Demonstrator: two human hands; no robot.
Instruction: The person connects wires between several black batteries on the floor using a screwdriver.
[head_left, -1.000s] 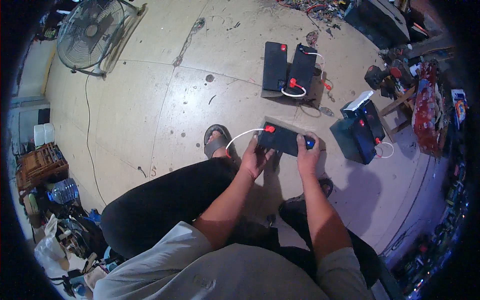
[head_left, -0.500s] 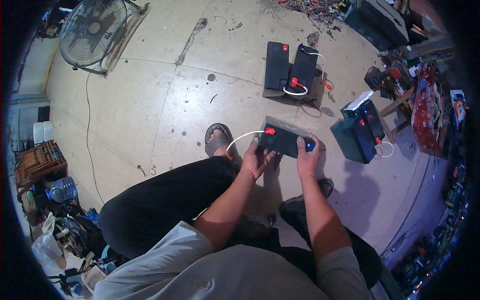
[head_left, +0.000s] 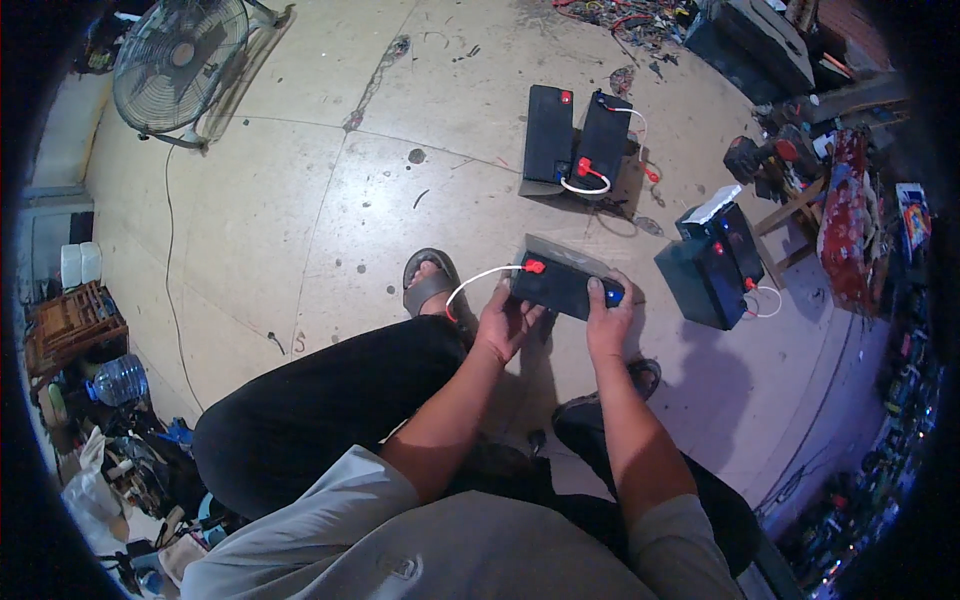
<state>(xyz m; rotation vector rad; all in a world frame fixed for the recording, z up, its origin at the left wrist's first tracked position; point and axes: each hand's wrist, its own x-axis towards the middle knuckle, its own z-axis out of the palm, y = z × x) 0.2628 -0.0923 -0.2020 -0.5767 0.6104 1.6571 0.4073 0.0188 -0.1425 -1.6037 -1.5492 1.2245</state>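
Note:
Between my two hands is a black block-shaped battery (head_left: 562, 283) with a red-capped terminal at its left end and a blue one at its right. My left hand (head_left: 503, 322) grips its left end, fingers partly under it. At the right end my right hand (head_left: 609, 318) holds on, thumb on top near the blue terminal. From the red terminal a white wire (head_left: 480, 277) arcs left and down to a red connector above my left knee. Beyond stand two more black batteries, one (head_left: 549, 135) beside another (head_left: 604, 140), joined by a white lead.
On the right stand another dark battery pair (head_left: 697, 280) with a white piece on top and a cordless drill (head_left: 752, 158). A floor fan (head_left: 182, 60) is at the far left, its cord running along the floor. A wire heap (head_left: 640, 22) lies at the back.
The whole view has shifted slightly to the left. Both hands keep their hold on the battery, which has hardly moved relative to them.

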